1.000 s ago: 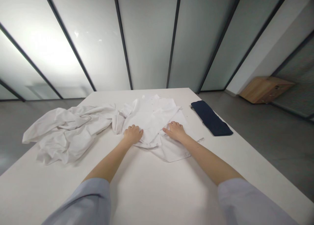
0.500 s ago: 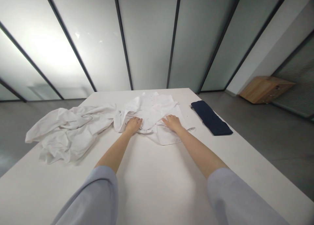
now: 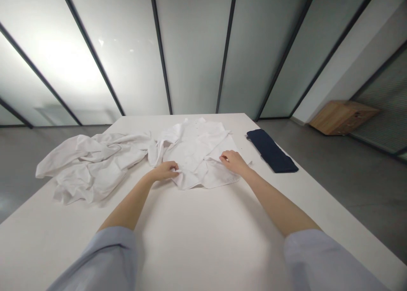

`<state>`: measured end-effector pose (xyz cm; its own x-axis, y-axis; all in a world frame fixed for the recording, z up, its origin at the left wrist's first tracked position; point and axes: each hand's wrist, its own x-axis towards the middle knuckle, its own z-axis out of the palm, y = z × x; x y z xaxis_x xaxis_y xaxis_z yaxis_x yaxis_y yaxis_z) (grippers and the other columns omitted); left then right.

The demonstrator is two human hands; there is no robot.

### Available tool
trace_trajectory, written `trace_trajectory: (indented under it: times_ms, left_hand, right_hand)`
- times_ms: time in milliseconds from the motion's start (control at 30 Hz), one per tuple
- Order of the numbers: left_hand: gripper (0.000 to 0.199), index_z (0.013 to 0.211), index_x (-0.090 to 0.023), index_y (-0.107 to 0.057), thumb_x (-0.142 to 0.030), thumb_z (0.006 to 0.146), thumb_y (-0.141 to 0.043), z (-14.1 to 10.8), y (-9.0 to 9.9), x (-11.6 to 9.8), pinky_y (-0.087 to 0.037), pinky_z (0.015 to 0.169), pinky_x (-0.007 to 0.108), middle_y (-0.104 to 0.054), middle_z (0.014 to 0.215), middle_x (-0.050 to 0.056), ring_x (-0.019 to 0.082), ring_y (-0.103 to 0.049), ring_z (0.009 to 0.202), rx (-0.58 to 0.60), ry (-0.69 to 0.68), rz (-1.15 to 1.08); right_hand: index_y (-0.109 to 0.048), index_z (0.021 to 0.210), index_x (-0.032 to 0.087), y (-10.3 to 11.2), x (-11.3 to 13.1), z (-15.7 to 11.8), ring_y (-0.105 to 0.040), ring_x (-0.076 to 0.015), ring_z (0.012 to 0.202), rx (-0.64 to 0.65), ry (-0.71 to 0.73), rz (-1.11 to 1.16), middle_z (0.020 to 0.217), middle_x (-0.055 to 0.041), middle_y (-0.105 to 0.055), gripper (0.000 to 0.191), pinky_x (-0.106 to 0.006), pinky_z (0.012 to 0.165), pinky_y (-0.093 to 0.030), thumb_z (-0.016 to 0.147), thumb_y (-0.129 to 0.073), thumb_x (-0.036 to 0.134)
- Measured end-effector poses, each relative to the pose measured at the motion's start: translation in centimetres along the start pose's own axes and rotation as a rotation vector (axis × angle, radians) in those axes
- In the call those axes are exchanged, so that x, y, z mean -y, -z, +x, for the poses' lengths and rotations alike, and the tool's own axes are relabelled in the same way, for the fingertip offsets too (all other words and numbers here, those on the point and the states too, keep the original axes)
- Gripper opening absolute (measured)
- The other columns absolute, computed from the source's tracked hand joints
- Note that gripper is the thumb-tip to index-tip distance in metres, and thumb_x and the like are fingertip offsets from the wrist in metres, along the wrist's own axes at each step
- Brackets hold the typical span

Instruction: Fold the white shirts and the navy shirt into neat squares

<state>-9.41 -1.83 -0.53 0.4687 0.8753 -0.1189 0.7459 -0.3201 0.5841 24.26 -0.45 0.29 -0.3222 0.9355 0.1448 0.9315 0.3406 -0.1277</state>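
A white shirt [image 3: 193, 151] lies spread on the table with its collar end away from me. My left hand [image 3: 164, 171] is closed at its near left corner, pinching the hem between thumb and fingers. On the shirt's right side, my right hand [image 3: 232, 161] has its fingers curled together on a fold of the front, which runs up to the fingertips. Wrinkles and a loose flap cross the near right part of the shirt.
To the left lies a crumpled heap of white cloth [image 3: 95, 164], touching the shirt's sleeve. A folded navy cloth [image 3: 271, 151] sits near the right edge of the white table [image 3: 203, 236]. Beyond stand frosted glass panels [image 3: 193, 49] and a wooden cabinet [image 3: 340, 116].
My left hand has moved left and toward me, drawing the shirt's near left corner out flatter. My right hand has shifted slightly right, its fingers now curled instead of laid on the cloth.
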Motion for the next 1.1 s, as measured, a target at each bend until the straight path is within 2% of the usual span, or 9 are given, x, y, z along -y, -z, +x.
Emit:
trace_trajectory:
  times_ms: [167,300,400,467,700,800,900,1000,1100]
  left_hand:
    - [0.052,0.07,-0.019,-0.058,-0.065,0.079,-0.037,-1.2,1.4,-0.1,-0.043,0.062,0.029,-0.059,0.055,0.002,0.018,-0.056,0.059,0.212,0.175,-0.167]
    - [0.05,0.081,-0.017,-0.062,-0.061,0.083,-0.037,-0.3,1.5,-1.1,-0.044,0.065,0.033,-0.065,0.063,0.008,0.023,-0.062,0.066,0.076,0.382,0.212]
    - [0.034,0.094,-0.019,-0.062,-0.047,0.083,-0.048,0.6,0.3,-2.1,-0.044,0.077,0.035,-0.069,0.091,0.011,0.026,-0.063,0.09,-0.141,0.247,0.478]
    - [0.03,0.099,-0.02,-0.061,-0.042,0.085,-0.046,1.0,-1.1,-3.1,-0.044,0.08,0.034,-0.067,0.098,0.011,0.025,-0.062,0.094,-0.189,0.125,0.492]
    - [0.045,0.088,-0.019,-0.062,-0.061,0.081,-0.048,2.4,-6.5,-8.0,-0.045,0.074,0.035,-0.066,0.092,0.011,0.027,-0.062,0.088,-0.136,0.025,0.396]
    - [0.032,0.091,-0.02,-0.062,-0.049,0.082,-0.052,2.8,-7.9,-9.5,-0.045,0.073,0.033,-0.066,0.097,0.01,0.025,-0.062,0.089,-0.133,0.005,0.407]
    - [0.017,0.087,-0.02,-0.062,-0.027,0.084,-0.047,3.0,-8.5,-10.0,-0.043,0.07,0.028,-0.067,0.091,0.006,0.019,-0.062,0.083,-0.065,-0.109,0.363]
    - [0.015,0.082,-0.02,-0.062,-0.026,0.083,-0.048,3.0,-8.6,-9.5,-0.042,0.066,0.026,-0.066,0.078,0.002,0.016,-0.059,0.072,0.012,-0.228,0.231]
    - [0.018,0.087,-0.019,-0.062,-0.027,0.085,-0.046,2.9,-8.7,-8.6,-0.043,0.068,0.027,-0.066,0.081,0.003,0.016,-0.059,0.073,-0.114,-0.236,0.184]
  right_hand:
    - [-0.066,0.1,0.021,-0.2,-1.0,-1.0,-0.058,-0.0236,0.099,0.067,0.012,-0.072,0.104,-0.009,-0.067,0.023,-0.032,0.085,-0.037,0.084,-0.052,0.028]
    - [-0.058,0.123,0.022,-1.5,-2.2,-1.6,-0.052,-0.0271,0.113,0.138,0.018,-0.158,0.122,-0.0121,-0.06,0.047,-0.037,0.092,-0.036,0.076,-0.054,0.015]
    - [-0.05,0.132,0.023,-2.4,-3.1,-1.7,-0.049,-0.0251,0.117,0.113,0.034,-0.172,0.133,-0.0115,-0.053,0.061,-0.037,0.095,-0.035,0.075,-0.046,0.004]
    - [-0.046,0.136,0.021,-2.7,-3.5,-1.8,-0.049,-0.0248,0.118,0.07,0.054,-0.176,0.136,-0.0121,-0.05,0.064,-0.037,0.096,-0.035,0.075,-0.043,0.001]
    - [-0.058,0.12,0.018,-2.6,-4.2,-2.1,-0.052,-0.0235,0.111,-0.022,0.174,-0.176,0.124,-0.0128,-0.057,0.039,-0.034,0.093,-0.036,0.083,-0.047,0.012]
    - [-0.064,0.103,0.017,-2.6,-4.1,-1.8,-0.058,-0.0223,0.099,-0.021,0.137,-0.144,0.106,-0.0115,-0.065,0.025,-0.032,0.086,-0.038,0.091,-0.043,0.021]
    - [-0.064,0.093,0.017,-2.7,-4.0,-1.1,-0.059,-0.0203,0.087,-0.083,0.017,-0.023,0.093,-0.0087,-0.068,0.03,-0.029,0.076,-0.039,0.095,-0.038,0.03]
    - [-0.063,0.082,0.018,-2.3,-3.8,-0.4,-0.057,-0.0191,0.076,-0.14,-0.101,0.09,0.081,-0.0072,-0.066,0.035,-0.028,0.068,-0.037,0.095,-0.033,0.032]
    - [-0.063,0.083,0.017,-1.4,-3.5,-0.5,-0.055,-0.0219,0.084,-0.338,-0.118,0.062,0.088,-0.0105,-0.065,0.028,-0.03,0.073,-0.037,0.091,-0.038,0.029]
